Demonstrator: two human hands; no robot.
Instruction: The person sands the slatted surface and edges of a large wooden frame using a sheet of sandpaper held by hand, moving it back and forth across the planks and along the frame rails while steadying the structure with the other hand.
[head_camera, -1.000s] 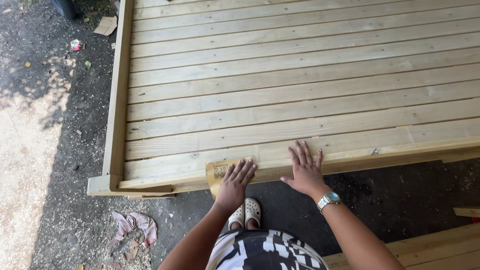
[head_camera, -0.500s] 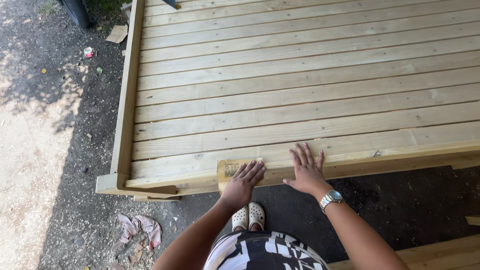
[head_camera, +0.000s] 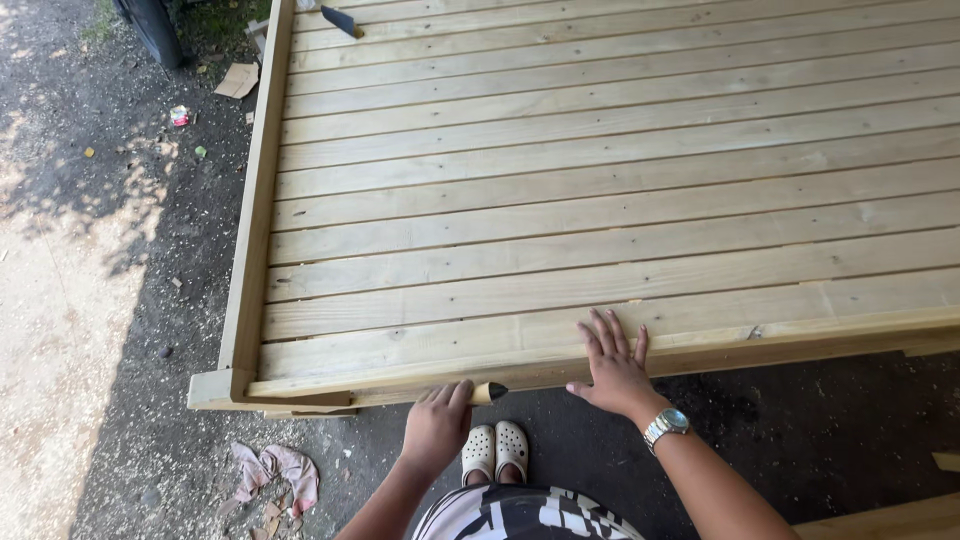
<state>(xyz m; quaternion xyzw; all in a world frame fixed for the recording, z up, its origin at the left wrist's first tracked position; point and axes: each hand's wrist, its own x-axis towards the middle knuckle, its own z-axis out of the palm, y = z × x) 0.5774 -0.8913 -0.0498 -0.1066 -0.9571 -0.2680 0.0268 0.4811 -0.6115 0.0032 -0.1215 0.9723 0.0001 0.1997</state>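
Head view, looking down at a pale wooden deck platform (head_camera: 600, 190) of parallel boards, set on dark ground.

Left hand (head_camera: 438, 425): at the near edge of the platform, fingers curled over a loose edge board (head_camera: 380, 385) that runs along the front. Knuckles up, thumb side toward a small dark-tipped object (head_camera: 490, 391) poking out just right of the fingers; possibly a pencil or marker, too small to tell. Grip reads as closed around the board edge, though the underside of the fingers is hidden.

Right hand (head_camera: 612, 365): flat, fingers spread apart, palm pressing on the top face of the front deck board, thumb hanging over the near edge. Holds nothing. Silver wristwatch (head_camera: 666, 424) on that wrist.

The edge board lies along the front of the platform, its left end meeting the corner of the frame (head_camera: 225, 385).

Below the hands: two white clogs (head_camera: 495, 450) on the person's feet, standing on dark ground just beside the platform edge. Patterned black-and-white garment at the bottom of the frame.

Around: pinkish rag (head_camera: 275, 470) on the ground at lower left; scraps of cardboard (head_camera: 238, 80) and litter along the left side; a dark tool (head_camera: 342, 20) on the boards at the far top
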